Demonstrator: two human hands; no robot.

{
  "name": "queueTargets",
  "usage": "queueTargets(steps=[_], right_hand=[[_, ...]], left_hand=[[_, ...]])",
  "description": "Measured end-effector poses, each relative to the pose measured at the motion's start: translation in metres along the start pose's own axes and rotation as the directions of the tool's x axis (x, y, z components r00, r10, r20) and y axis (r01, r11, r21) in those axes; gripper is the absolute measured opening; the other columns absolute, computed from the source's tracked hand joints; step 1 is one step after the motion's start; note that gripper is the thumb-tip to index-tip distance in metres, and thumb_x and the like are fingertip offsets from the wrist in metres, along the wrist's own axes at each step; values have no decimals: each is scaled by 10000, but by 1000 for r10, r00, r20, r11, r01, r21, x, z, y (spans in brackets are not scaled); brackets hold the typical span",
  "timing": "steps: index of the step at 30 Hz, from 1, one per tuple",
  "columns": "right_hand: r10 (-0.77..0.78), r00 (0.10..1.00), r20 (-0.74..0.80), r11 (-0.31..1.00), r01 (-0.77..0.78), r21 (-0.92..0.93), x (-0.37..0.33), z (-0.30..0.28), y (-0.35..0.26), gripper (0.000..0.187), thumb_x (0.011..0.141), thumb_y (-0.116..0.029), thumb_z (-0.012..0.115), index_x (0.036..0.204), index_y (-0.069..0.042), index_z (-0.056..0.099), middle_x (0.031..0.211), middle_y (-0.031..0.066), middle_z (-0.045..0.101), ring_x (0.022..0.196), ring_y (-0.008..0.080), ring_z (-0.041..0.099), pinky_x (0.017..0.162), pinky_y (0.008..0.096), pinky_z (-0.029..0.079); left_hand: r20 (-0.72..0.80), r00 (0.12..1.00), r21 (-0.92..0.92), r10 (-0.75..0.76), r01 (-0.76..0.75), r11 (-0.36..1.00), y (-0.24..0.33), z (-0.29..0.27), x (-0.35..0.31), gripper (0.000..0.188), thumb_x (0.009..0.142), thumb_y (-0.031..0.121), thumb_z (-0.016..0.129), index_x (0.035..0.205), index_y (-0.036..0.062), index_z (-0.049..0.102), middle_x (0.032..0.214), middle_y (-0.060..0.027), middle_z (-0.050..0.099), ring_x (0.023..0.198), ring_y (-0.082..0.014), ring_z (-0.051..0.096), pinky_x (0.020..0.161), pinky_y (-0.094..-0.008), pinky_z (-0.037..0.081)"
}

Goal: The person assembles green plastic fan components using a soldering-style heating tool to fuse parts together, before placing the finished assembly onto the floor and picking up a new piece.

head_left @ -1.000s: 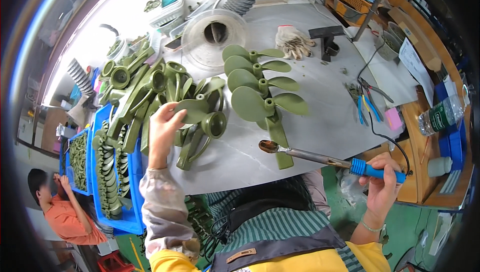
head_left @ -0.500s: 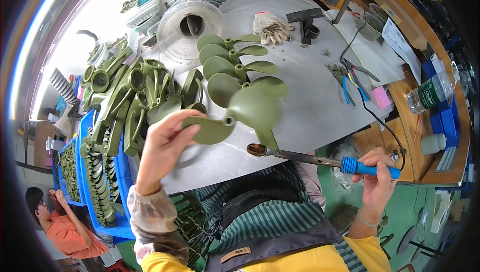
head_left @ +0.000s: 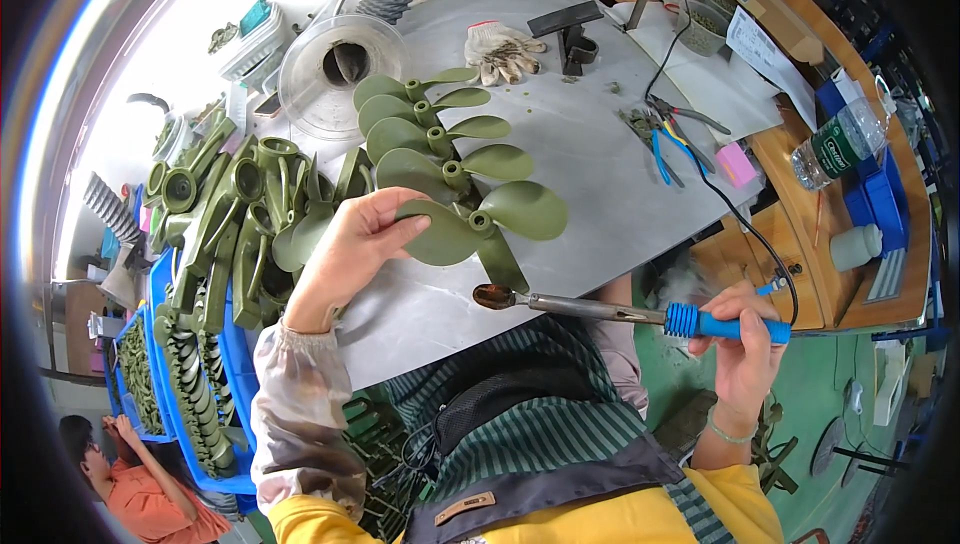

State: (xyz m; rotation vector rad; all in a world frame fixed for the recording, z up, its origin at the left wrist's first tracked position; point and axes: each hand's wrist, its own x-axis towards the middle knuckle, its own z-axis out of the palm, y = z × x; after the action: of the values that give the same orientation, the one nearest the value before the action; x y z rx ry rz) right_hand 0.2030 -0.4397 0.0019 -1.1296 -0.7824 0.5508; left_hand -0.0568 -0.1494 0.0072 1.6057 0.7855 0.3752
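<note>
My left hand [head_left: 352,244] pinches one blade of a green three-bladed propeller [head_left: 525,210] between thumb and fingers. Its hub faces up, at the near end of a row of similar propellers [head_left: 395,140] on the table. In my right hand [head_left: 740,349] is a soldering iron [head_left: 595,308] with a blue handle and black cord. The iron's brown, spoon-shaped tip points left, just below the held propeller's lowest blade; I cannot tell whether they touch.
Green moulded parts [head_left: 215,234] are heaped at left, above a blue crate [head_left: 240,364]. A clear round hood [head_left: 300,74] with a grey hose, a stained glove [head_left: 500,52] and pliers [head_left: 668,144] lie farther off. A co-worker [head_left: 160,489] sits lower left.
The propeller in my left hand has turned and now lies steady at the row's near end, instead of blurred in motion. My right hand still holds the iron. The whole view has shifted slightly.
</note>
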Motion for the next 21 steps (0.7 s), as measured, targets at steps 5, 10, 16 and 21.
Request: queueTargets(steps=[5, 10, 16, 21], right_hand=[[-16, 1000, -8, 1000, 15, -15, 5, 2, -2, 218, 939, -90, 483, 906, 74, 623, 871, 189, 587, 588, 266, 643, 484, 318, 572], [-20, 1000, -18, 1000, 20, -24, 8, 0, -1, 222, 943, -93, 480, 903, 78, 616, 878, 196, 587, 582, 272, 645, 482, 321, 570], [-21, 1000, -2, 1000, 20, -17, 11, -3, 0, 224, 945, -88, 474, 909, 84, 613, 880, 204, 582, 575, 269, 637, 474, 314, 568], [-22, 1000, -18, 999, 22, -32, 12, -3, -1, 223, 943, -84, 474, 902, 86, 613, 884, 199, 585, 589, 256, 631, 472, 309, 568]], left_hand=[[7, 999, -24, -36, 36, 999, 7, -9, -1, 260, 936, 76, 630, 1185, 0, 620, 1005, 3, 686, 852, -44, 620, 704, -192, 505], [-62, 998, 23, -22, 23, 999, 2, -6, 3, 238, 930, 87, 645, 1143, -20, 635, 903, 27, 665, 738, -12, 539, 633, -184, 442], [-23, 1000, 56, -20, 21, 998, -1, -9, 9, 321, 915, 153, 681, 1192, -1, 629, 978, 36, 680, 789, -6, 564, 645, -171, 444], [-48, 995, 60, -92, 95, 994, 1, -9, 12, 302, 912, 141, 684, 1172, -6, 642, 951, 47, 665, 779, -3, 541, 651, -172, 422]])
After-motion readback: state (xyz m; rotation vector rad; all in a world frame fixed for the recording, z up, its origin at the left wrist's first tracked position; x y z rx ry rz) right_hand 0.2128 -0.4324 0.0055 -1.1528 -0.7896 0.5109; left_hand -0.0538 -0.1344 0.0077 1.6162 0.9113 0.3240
